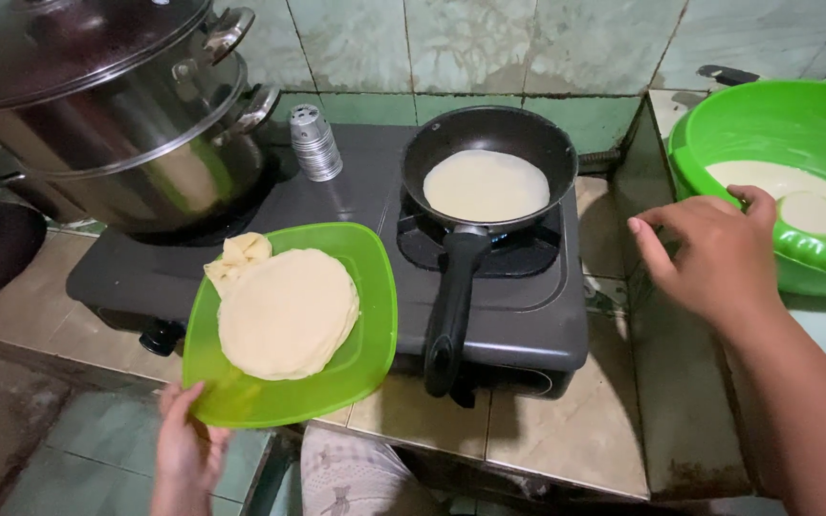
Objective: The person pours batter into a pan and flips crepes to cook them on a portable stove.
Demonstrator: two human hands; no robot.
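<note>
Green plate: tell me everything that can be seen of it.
The green plate is squarish with rounded corners, looks like plastic, and is bright lime. It carries a stack of thin pale crepes, with one folded piece at the upper left. It is tilted slightly, overlapping the front edge of the dark stove. The left hand grips its lower left rim.

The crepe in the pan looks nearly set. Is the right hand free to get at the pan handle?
Probably yes. The right hand rests at the green bowl's rim, holding nothing visible, and nothing stands between it and the black pan handle.
</note>
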